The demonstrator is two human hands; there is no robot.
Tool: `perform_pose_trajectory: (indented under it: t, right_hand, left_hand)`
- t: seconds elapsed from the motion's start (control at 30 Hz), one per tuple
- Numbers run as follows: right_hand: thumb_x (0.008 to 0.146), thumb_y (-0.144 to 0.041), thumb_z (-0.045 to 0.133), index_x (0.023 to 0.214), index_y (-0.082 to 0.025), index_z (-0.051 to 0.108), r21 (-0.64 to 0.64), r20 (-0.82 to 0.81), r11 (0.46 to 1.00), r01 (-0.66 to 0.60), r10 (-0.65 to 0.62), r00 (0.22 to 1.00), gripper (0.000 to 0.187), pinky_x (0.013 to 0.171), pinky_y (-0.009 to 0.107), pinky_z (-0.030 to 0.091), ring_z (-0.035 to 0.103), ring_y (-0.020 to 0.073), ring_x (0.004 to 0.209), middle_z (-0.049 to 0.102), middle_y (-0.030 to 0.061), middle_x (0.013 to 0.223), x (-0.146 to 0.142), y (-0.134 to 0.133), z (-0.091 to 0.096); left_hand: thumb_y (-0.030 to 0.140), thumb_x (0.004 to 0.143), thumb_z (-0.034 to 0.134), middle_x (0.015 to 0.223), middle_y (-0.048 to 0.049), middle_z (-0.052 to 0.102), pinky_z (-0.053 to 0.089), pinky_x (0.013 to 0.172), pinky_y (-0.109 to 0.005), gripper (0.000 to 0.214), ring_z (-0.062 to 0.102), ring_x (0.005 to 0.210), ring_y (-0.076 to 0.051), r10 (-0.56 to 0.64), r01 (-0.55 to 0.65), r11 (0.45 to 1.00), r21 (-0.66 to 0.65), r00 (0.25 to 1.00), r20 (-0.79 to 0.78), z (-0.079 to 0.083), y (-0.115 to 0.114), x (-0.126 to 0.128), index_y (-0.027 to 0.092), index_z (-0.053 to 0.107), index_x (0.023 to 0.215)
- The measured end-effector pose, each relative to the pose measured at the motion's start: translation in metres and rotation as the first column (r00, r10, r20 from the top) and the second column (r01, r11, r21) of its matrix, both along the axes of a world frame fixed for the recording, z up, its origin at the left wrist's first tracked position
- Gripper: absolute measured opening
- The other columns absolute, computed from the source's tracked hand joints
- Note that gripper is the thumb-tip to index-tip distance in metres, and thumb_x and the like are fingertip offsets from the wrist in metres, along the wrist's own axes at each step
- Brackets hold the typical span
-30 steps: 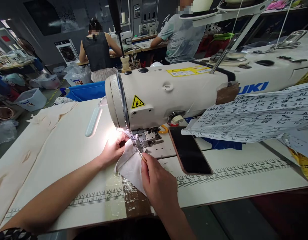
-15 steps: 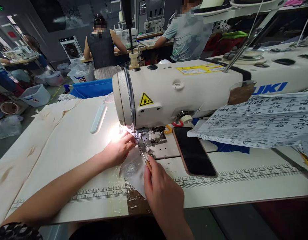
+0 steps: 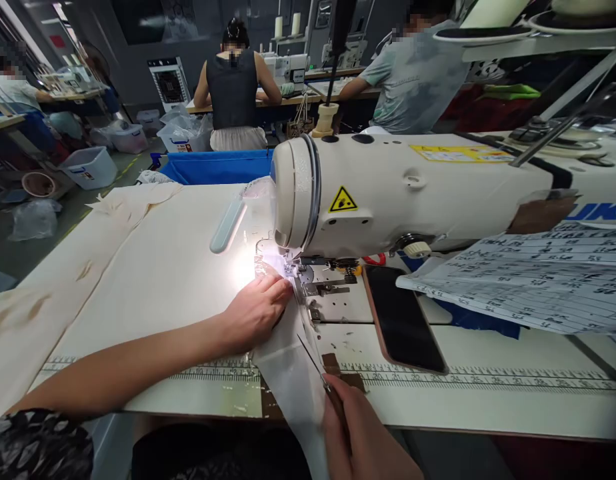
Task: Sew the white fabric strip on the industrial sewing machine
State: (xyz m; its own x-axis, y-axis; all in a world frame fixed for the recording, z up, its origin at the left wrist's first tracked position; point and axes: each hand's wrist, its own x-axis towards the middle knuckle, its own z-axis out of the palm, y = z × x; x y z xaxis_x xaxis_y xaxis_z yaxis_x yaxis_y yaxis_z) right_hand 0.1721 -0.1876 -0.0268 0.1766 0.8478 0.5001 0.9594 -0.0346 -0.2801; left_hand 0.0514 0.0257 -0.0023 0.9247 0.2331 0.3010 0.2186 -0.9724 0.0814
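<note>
A white sewing machine stands on the cream table. My left hand lies with fingers pressed on a strip of white fabric just left of the lit needle area. My right hand, at the table's near edge, is closed on a thin metal tool like tweezers, whose tip points up along the fabric. The fabric runs from under the presser foot toward me and over the table edge.
A dark phone lies right of the needle plate. Printed sheets hang off the machine arm at right. Cream cloth lies at the far left of the table. Behind a blue bin, two people sit at other machines.
My right hand pulled back from the needle toward the table's near edge with the tool. The fabric now stretches longer toward me. My left hand stayed by the presser foot; the view shifted left.
</note>
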Motion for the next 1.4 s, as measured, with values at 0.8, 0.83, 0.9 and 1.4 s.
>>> perform_pose_trajectory:
  t: [0.8,0.83,0.9,1.4]
  right_hand:
    - [0.104,-0.018,0.031,0.109,-0.016,0.059,0.034,0.134,0.997,0.070,-0.074,0.988,0.029,0.052,0.022,0.052,0.073,0.0146,0.066,0.075,0.0042,0.086,0.000,0.028,0.019]
    - [0.105,-0.018,0.030,0.109,-0.016,0.059,0.035,0.137,0.997,0.067,-0.071,0.988,0.029,0.053,0.022,0.052,0.073,0.0144,0.066,0.075,0.0041,0.086,-0.001,0.029,0.019]
    - [0.105,-0.019,0.030,0.109,-0.015,0.059,0.031,0.138,0.997,0.066,-0.070,0.988,0.030,0.054,0.022,0.052,0.074,0.0141,0.068,0.074,0.0039,0.086,0.000,0.031,0.020]
    - [0.104,-0.019,0.028,0.113,-0.015,0.059,0.013,0.136,0.999,0.046,-0.047,0.990,0.033,0.055,0.024,0.055,0.076,0.0174,0.076,0.076,0.0055,0.091,-0.003,0.041,0.020]
  left_hand:
    - [0.022,0.096,0.041,0.140,-0.0247,0.051,0.048,0.106,-0.057,0.045,0.048,0.132,-0.037,-0.022,0.020,0.999,-0.029,0.998,-0.052,0.001,-0.004,-0.010,0.001,0.051,0.134]
    - [0.022,0.096,0.041,0.140,-0.0247,0.051,0.048,0.105,-0.056,0.044,0.048,0.131,-0.037,-0.020,0.019,1.000,-0.018,0.999,-0.049,0.001,-0.004,-0.009,0.001,0.052,0.133]
    - [0.022,0.096,0.041,0.139,-0.0245,0.052,0.048,0.105,-0.055,0.044,0.049,0.130,-0.037,-0.011,0.011,1.000,-0.002,0.999,-0.042,0.000,-0.006,-0.009,0.000,0.053,0.132]
    - [0.023,0.097,0.040,0.141,-0.0245,0.052,0.046,0.107,-0.058,0.043,0.046,0.135,-0.038,-0.015,0.015,1.000,-0.009,0.999,-0.032,-0.001,-0.016,-0.012,0.002,0.055,0.131]
